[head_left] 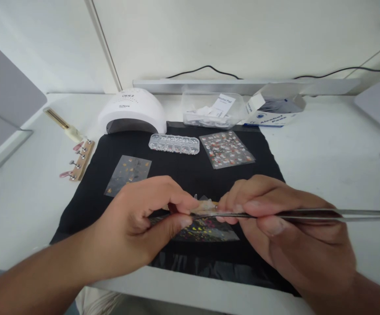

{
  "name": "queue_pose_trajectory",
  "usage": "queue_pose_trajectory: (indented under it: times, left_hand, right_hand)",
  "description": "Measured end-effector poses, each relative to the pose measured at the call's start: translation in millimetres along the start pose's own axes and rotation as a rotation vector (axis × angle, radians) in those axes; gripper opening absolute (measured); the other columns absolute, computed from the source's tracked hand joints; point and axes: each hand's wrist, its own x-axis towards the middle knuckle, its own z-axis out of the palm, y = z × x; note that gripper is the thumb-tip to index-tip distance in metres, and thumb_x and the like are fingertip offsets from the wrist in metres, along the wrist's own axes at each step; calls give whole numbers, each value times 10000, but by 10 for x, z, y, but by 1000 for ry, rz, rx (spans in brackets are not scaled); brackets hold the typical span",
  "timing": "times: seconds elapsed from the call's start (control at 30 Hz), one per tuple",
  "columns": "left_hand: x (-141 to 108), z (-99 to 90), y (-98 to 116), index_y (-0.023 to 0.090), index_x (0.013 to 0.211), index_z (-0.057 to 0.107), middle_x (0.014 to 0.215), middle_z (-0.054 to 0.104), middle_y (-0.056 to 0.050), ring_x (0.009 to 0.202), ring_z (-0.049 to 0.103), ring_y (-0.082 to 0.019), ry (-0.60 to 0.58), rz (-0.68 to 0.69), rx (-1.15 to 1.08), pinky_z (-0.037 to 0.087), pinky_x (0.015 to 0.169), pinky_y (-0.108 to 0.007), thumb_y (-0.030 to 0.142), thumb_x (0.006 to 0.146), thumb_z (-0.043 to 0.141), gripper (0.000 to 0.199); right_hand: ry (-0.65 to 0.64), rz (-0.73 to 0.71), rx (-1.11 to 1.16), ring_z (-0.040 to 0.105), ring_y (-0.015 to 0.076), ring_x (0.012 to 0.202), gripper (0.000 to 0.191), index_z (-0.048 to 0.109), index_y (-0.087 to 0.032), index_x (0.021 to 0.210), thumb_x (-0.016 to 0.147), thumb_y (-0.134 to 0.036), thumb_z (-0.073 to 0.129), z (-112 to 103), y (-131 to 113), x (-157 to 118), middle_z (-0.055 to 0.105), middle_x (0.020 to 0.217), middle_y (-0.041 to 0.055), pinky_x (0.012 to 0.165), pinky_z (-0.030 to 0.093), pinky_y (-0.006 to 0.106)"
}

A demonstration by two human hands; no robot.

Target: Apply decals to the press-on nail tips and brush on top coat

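My left hand (157, 210) is closed in a pinch, thumb against fingertips, at the tip of a pair of metal tweezers (357, 211). My right hand (294, 223) grips the tweezers between thumb and fingers, their long arms reaching out to the right. Between the two hands is a small tan strip with clear pieces (206, 204) on it, partly covered by fingers. What the left fingertips pinch is hidden. Below lies a clear sticker sheet (203, 231) with yellow and pink specks, on a black mat (98, 201).
Behind the hands lie a rhinestone case (174, 144), a white-and-orange sticker sheet (227, 149) and a gold-flecked sheet (129, 173). A white nail lamp (132, 109), a clear tub (190, 116) and an alcohol pad box (275, 119) stand farther back. A wooden nail stand (82, 161) sits left.
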Motion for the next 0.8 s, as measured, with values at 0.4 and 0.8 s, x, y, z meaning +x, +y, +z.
queue_pose_trajectory:
  times: [0.4, 0.8]
  left_hand:
    - [-5, -9, -1, 185, 985, 729, 869, 735, -26, 748, 657, -132, -22, -1, -8, 512, 671, -243, 76, 934, 664, 136]
    - [-30, -10, -7, 165, 993, 721, 882, 712, -8, 783, 649, -104, -14, 4, -36, 511, 706, -209, 33, 917, 663, 163]
  right_hand:
    - [-23, 10, 89, 687, 160, 692, 150, 840, -293, 1034, 939, -258, 729, 7, 0, 35, 708, 801, 21, 603, 608, 315]
    - [-62, -25, 3, 712, 215, 794, 203, 815, -332, 1117, 940, -303, 720, -105, 37, -65, 753, 958, 58, 689, 630, 412]
